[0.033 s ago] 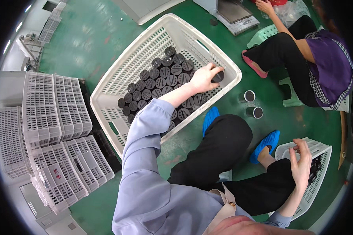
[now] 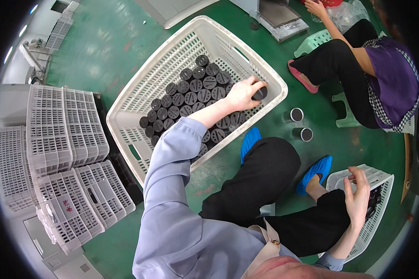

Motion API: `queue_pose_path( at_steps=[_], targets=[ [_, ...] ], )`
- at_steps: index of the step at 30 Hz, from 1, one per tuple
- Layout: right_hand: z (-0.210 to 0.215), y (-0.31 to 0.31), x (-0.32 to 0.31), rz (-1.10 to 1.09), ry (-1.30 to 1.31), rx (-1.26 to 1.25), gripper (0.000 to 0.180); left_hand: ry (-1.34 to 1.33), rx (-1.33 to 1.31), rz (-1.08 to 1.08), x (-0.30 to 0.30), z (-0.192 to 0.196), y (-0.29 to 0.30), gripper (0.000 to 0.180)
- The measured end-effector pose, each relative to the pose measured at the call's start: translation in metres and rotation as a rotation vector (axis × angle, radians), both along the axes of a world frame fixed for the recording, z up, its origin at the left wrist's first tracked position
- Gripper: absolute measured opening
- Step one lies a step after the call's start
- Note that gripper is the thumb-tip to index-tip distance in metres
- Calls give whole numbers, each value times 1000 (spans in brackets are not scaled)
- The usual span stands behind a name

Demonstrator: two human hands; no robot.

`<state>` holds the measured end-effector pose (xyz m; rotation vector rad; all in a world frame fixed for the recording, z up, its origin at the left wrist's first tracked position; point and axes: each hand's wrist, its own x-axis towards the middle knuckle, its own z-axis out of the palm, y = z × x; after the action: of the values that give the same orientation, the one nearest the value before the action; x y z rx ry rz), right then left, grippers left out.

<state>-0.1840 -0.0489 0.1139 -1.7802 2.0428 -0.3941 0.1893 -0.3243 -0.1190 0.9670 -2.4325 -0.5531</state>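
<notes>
My left hand (image 2: 241,96) reaches into the large white slatted crate (image 2: 149,69). Its fingers and thumb are closed on a black round-topped jar (image 2: 260,93) at the crate's right end. Tight rows of similar dark jars (image 2: 191,98), their round tops facing up, fill the crate's middle; my forearm hides some of them. Over my knee, at the lower right, my right hand (image 2: 357,200) hangs with fingers apart and nothing in them. It is nearest a smaller white basket (image 2: 381,186) with shiny black items (image 2: 375,201) inside.
Two small jars with dark contents (image 2: 296,115) stand on the green floor by my blue shoe covers (image 2: 319,172). Stacked white crates (image 2: 70,130) stand at left. Another person (image 2: 391,79) sits at upper right, beside a green stool (image 2: 347,111) and a pale green basket (image 2: 314,41).
The black jar in my left hand has shifted very slightly and shows more of its top. My right hand is almost still.
</notes>
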Motion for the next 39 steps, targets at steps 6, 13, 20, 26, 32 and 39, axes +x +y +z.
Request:
queue_pose_path(
  at_steps=[6, 13, 20, 26, 32, 39],
  targets=[
    [-2, -8, 6, 26, 25, 46, 34, -5, 31, -19, 10, -12, 4, 64],
    [-4, -7, 10, 39, 69, 90, 34, -382, -72, -68, 31, -69, 3, 60],
    [-4, -5, 15, 43, 109, 127, 33, -578, 97, -88, 28, -83, 5, 55],
    [-10, 5, 9, 4, 67, 122, 33, -374, -12, -20, 42, -63, 3, 41],
    [0, 27, -2, -51, 49, 52, 31, 51, 4, 312, 11, 74, 2, 48],
    [0, 69, -61, -202, -44, -64, 33, 328, 220, -197, -124, 195, 60, 15]
  ],
)
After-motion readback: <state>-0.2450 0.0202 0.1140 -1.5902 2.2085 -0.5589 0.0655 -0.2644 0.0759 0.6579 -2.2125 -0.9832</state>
